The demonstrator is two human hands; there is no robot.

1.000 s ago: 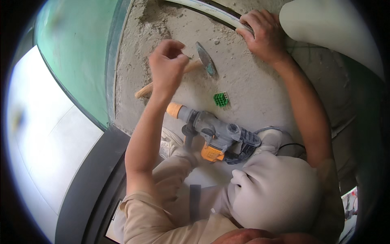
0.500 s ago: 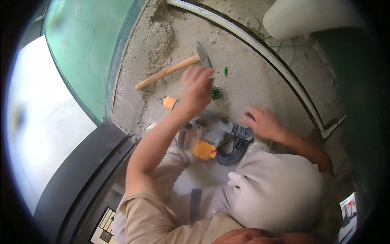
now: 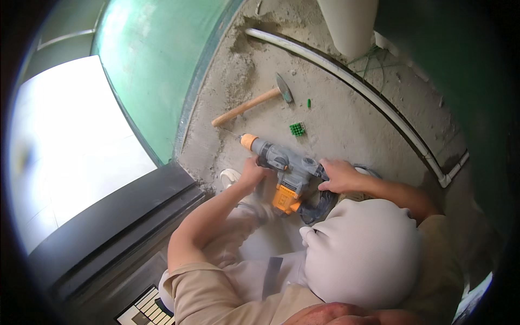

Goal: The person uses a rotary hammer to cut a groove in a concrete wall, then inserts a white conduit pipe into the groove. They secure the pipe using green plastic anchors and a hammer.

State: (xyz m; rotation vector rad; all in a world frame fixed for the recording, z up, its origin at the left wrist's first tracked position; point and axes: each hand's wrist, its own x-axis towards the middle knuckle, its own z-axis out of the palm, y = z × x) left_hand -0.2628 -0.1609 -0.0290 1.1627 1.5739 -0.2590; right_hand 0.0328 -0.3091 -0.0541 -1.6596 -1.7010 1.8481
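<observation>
A grey and orange hammer drill [image 3: 290, 169] lies across in front of me, its orange chuck end [image 3: 248, 141] and thin bit pointing to the far left. My left hand [image 3: 254, 174] is closed around its side handle, which the fingers hide. At the other end, my right hand [image 3: 339, 175] grips the black rear handle. A hammer [image 3: 253, 105] with a wooden shaft and metal head rests on the rough floor beyond the bit. Past the drill sit a small cluster of green plastic plugs [image 3: 297, 129] and one loose green plug [image 3: 309, 103].
A white pipe [image 3: 346, 77] curves along the dusty concrete floor [image 3: 336, 127] and bends at the right. Broken rubble edges a green panel [image 3: 157, 59] at the left. A dark sill [image 3: 124, 216] runs at the lower left. A wide white pipe [image 3: 352, 24] stands at the top.
Both hands have come down onto the drill: the left from above near the hammer to the side handle, the right onto the rear handle. The view has shifted slightly.
</observation>
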